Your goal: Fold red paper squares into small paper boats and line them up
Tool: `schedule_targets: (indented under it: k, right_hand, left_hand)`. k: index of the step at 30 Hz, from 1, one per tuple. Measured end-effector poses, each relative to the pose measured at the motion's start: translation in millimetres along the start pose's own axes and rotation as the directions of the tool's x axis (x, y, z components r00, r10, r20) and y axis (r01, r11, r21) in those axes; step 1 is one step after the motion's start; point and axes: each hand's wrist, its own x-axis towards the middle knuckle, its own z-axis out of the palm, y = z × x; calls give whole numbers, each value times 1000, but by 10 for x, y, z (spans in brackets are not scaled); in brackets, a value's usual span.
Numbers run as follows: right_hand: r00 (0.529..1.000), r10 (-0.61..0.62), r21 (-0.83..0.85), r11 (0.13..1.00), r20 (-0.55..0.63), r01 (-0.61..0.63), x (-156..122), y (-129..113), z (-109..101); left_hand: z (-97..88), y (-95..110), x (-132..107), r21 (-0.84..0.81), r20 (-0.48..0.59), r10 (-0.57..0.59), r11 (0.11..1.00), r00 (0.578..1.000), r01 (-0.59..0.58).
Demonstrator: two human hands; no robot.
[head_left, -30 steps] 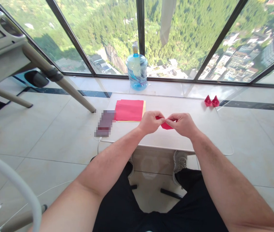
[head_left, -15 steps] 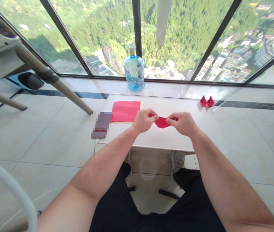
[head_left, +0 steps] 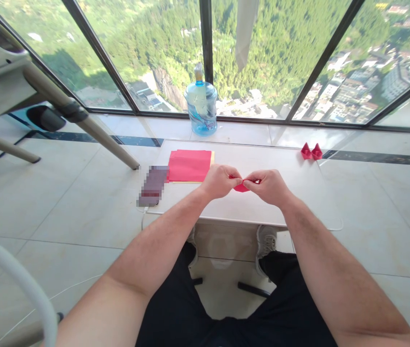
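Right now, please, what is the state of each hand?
Left hand: closed, pinching the folded red paper.
Right hand: closed, pinching the same folded red paper, close beside the left hand.

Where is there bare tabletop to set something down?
Free on the table: the far strip between the red paper stack and the two folded red pieces; also the right end, between those pieces and the right hand. Crowded: left, where a pixelated object lies beside the stack; centre, where left hand and right hand hold folded red paper.
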Motion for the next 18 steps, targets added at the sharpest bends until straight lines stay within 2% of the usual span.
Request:
schedule_targets:
  k: [7,13,18]
  right_hand:
    - [998,-59,-86,995,-22,57,13,16,39]
    - [995,15,9,1000,-102,-14,0,40,-11]
    - [991,-3,32,999,-132,7,-3,35,-51]
  left_hand:
    - [-7,81,-24,306,3,87,948,996,-84]
    - [-71,27,-11,292,-64,75,955,995,-53]
    - [-102,-19,-2,260,-113,71,965,991,-40]
